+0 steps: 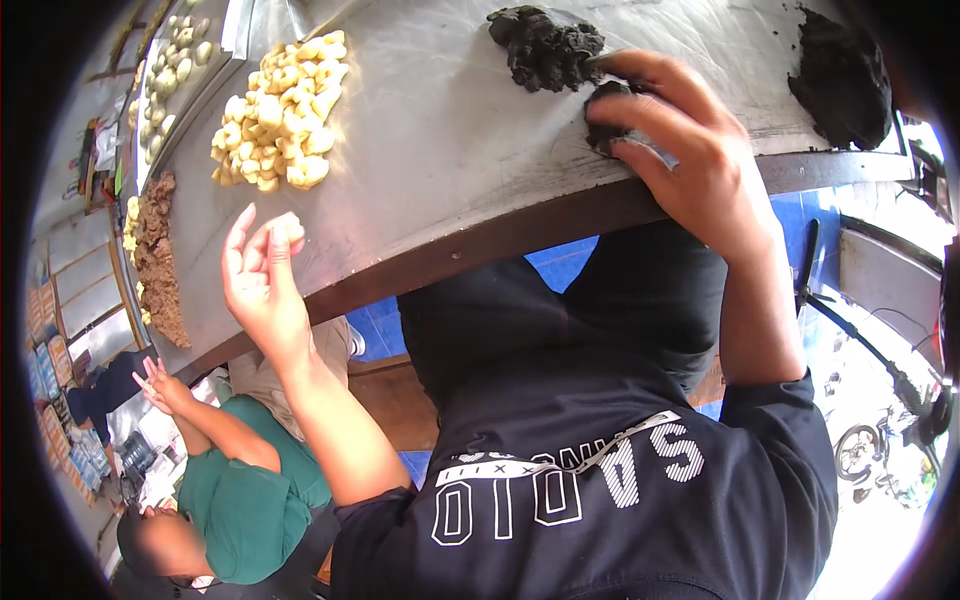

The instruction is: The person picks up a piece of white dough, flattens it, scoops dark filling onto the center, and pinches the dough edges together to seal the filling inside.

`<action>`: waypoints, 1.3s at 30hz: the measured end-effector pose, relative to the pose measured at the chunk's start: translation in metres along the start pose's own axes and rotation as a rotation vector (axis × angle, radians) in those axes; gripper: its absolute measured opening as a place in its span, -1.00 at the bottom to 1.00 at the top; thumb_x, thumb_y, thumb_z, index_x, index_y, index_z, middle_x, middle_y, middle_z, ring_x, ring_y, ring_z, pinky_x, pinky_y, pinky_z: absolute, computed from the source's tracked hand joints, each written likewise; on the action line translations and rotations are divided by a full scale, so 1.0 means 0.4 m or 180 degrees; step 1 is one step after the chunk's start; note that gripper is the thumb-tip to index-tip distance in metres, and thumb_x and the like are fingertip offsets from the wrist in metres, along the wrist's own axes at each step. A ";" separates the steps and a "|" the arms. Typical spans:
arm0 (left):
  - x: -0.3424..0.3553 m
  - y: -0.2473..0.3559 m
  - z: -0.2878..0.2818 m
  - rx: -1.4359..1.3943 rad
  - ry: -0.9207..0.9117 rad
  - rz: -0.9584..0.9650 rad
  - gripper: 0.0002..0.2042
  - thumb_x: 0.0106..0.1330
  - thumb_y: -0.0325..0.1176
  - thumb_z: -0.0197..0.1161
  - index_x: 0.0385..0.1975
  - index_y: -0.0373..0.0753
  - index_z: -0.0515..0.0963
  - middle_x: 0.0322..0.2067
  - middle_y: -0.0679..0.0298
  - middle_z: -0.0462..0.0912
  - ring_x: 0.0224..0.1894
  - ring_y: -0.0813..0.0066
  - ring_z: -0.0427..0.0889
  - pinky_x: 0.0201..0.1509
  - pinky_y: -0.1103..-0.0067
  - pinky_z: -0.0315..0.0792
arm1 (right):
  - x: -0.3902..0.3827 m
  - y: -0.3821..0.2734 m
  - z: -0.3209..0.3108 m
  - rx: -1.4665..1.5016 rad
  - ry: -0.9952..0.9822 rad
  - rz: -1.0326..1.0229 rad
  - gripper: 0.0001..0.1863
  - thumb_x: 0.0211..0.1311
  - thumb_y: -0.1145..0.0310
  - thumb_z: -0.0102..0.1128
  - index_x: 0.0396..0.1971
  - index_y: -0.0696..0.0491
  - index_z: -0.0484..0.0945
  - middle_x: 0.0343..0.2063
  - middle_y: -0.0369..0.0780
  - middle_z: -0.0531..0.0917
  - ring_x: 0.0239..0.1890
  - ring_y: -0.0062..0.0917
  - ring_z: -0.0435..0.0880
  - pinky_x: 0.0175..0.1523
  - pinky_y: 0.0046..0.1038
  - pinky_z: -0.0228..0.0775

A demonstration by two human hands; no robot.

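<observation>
Near the table's front edge, my left hand (262,270) is raised with a small piece of pale yellow dough (293,228) pinched at the thumb and fingertips. Behind it a heap of pale yellow dough pieces (285,115) lies on the metal tabletop (420,150). Over on the right, my right hand (695,140) curls its fingers round a lump of black dough (606,118); the fingers are slightly blurred. A larger, rough mass of black dough (545,48) sits just beyond those fingertips, close to the lump.
Another black dough mass (845,85) lies at the table's right end. A crumbly brown heap (158,260) runs along the left end, near a tray (225,50) of rounded greenish pieces. A person in a green shirt (255,490) works at the lower left.
</observation>
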State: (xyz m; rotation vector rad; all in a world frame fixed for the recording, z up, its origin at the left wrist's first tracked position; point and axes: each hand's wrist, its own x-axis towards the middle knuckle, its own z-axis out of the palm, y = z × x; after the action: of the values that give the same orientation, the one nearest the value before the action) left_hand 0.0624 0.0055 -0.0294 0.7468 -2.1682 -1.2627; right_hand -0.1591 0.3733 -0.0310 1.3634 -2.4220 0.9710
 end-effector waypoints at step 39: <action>0.185 0.123 0.481 0.1394 0.0041 0.3738 -0.77 0.60 -0.35 0.33 -0.34 -0.31 0.62 -0.32 0.06 0.65 -0.19 -0.02 0.61 0.07 0.13 0.42 | 0.045 -0.069 0.021 0.0051 -0.0126 0.0430 -0.67 0.16 0.50 0.61 -0.07 0.09 0.72 -0.01 -0.18 0.74 0.01 -0.11 0.77 0.07 -0.15 0.65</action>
State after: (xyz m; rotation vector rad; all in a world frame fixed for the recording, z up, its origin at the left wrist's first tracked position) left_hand -0.1294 0.0915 -0.0571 -0.4035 -2.2453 -0.1747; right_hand -0.1455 0.3457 -0.0165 1.2487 -2.5696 1.0057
